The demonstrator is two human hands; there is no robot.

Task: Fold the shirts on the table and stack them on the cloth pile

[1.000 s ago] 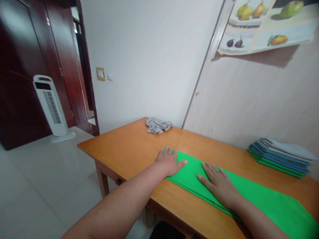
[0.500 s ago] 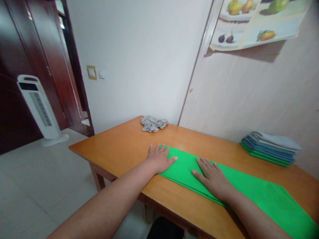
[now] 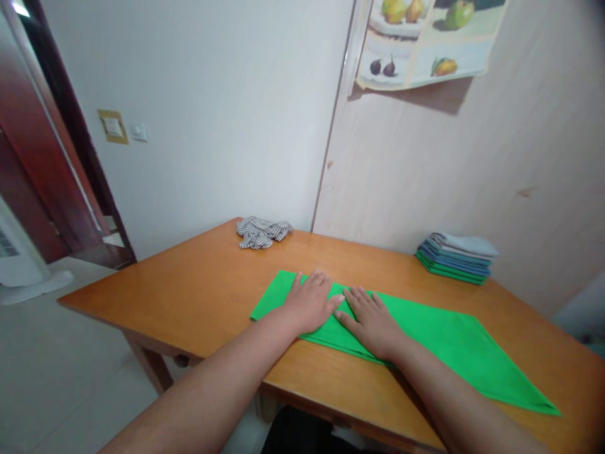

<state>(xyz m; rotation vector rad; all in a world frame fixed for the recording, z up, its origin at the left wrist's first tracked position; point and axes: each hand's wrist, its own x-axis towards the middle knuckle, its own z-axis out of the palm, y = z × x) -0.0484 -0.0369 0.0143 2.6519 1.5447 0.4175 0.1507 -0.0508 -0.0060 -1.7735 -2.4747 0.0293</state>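
Observation:
A long folded green cloth (image 3: 439,340) lies along the front part of the wooden table (image 3: 189,290). My left hand (image 3: 309,302) rests flat on it, fingers stretched out, a little in from the cloth's left end. Right beside it my right hand (image 3: 371,318) also lies flat and open on the cloth, the two thumbs almost touching. Neither hand holds anything.
A crumpled striped cloth (image 3: 259,231) lies at the table's far left corner. A stack of folded blue and green cloths (image 3: 456,256) sits by the wall at the back right. A fruit poster (image 3: 420,41) hangs above. A white tower fan (image 3: 19,271) stands on the floor at left.
My view has swung to the right. My left hand has slid right along the cloth from its end, and both hands now lie close together.

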